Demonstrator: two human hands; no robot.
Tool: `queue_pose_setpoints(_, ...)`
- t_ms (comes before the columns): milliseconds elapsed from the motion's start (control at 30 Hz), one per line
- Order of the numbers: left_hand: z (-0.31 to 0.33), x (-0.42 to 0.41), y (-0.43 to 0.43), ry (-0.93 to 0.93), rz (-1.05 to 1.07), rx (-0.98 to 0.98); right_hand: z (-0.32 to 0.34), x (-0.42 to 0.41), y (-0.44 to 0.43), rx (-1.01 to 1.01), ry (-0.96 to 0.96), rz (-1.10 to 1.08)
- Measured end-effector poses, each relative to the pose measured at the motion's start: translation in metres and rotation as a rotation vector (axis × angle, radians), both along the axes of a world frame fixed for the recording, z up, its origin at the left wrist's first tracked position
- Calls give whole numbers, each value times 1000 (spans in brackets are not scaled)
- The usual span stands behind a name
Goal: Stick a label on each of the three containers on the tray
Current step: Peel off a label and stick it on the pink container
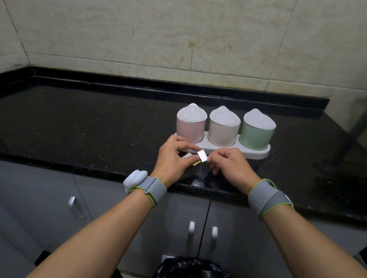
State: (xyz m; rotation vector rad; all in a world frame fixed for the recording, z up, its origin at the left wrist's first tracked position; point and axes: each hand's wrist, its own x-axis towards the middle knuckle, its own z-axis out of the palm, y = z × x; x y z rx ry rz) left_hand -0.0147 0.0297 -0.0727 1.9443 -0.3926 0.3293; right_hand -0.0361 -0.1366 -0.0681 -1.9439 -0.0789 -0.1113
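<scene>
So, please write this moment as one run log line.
hands: both holding label | containers: three on tray, unlabelled fronts

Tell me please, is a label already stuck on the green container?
No, the green container shows a bare front; both hands hold one label.

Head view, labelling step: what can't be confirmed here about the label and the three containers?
- Label: too small to show print, or which face is sticky.
- Grip: left hand and right hand meet at it; curled fingers hide the contact.
- Scraps by the left hand: partly hidden, backing or spare labels unclear.
- Pink container, beige container, green container: no labels show in front; backs hidden.
</scene>
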Motion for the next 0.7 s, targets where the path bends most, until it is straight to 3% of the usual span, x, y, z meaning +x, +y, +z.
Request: queue_pose_setpoints(700,0,-1,0,-7,-13,2,-1,7,-2,45,49,-22)
